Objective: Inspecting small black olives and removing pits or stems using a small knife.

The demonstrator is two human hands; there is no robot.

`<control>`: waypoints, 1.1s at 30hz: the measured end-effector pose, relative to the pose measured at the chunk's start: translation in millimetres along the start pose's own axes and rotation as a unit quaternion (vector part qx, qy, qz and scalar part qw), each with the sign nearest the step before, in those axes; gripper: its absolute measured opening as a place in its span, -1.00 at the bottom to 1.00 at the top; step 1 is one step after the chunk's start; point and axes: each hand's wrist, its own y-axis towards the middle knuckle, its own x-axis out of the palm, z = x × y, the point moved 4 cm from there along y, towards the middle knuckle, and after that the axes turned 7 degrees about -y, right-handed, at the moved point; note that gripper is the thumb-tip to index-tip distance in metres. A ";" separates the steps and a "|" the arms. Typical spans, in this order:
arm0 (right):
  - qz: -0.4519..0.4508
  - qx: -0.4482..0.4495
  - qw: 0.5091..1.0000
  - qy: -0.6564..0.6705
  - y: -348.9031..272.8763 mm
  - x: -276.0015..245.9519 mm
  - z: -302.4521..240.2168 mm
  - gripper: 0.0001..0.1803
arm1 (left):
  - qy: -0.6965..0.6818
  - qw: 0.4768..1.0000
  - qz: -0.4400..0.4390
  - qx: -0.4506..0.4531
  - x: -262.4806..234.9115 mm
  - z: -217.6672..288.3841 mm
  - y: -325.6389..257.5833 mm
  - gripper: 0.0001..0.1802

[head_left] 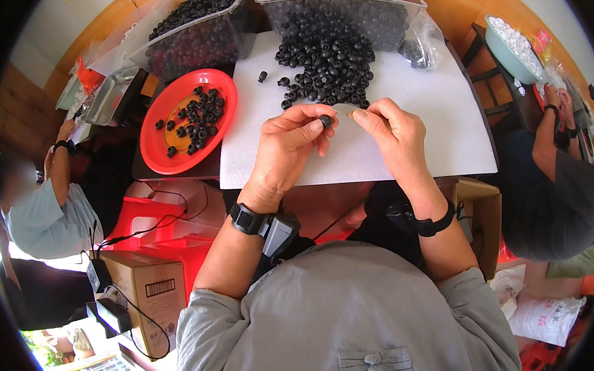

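My left hand pinches a small round black part with a hole in it, between thumb and fingertips, over the white sheet. In my right hand, thumb and forefinger close on a thin, flat greyish piece, whose kind I cannot make out. Its free end is close beside the black part; whether they touch I cannot tell. Just beyond my hands lies a heap of similar black parts. A single black part sits apart on the sheet, left of the heap.
To the left, a red plastic dish holds several black parts. Two clear bins, left and right, stand full along the back. A clear plastic bag lies at the right. Other people work at both sides, near a green basin.
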 end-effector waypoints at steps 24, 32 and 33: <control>0.011 -0.048 0.998 -0.033 -2.2 3.6 -4.9 -0.65 | 0.037 0.999 0.004 0.004 -1.7 -2.5 -1.9 -0.69; 0.006 -0.061 0.997 -0.042 -2.5 3.3 -6.1 -0.65 | 0.048 0.998 0.024 0.014 3.3 -2.3 -2.5 -0.71; 0.006 -0.061 0.997 -0.042 -2.2 3.2 -5.5 -0.65 | 0.045 0.998 0.029 0.015 2.3 -2.3 -2.9 -0.72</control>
